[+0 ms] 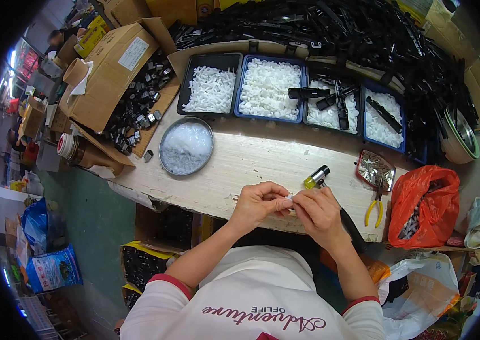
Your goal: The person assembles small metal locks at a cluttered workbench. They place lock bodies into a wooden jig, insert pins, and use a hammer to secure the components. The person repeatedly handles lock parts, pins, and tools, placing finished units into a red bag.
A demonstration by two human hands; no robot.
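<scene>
Over the front edge of the bench, my left hand (259,207) and my right hand (320,214) meet, fingertips pinched together. Between them shows a small white plastic piece (289,196), mostly covered by the fingers. Just beyond my right hand lies a small mallet (317,177) with a yellow face, a black face and a metal middle. Its black handle runs behind my right hand toward the bench edge. To the left, a round metal dish (209,161) holds small translucent pieces.
Along the back stand several bins (241,90) of white plastic parts, some with black assemblies on top, before a heap of black parts (330,34). A carton (112,73) spills small dark parts at left. Yellow-handled pliers (374,211) and a red bag (427,212) lie right.
</scene>
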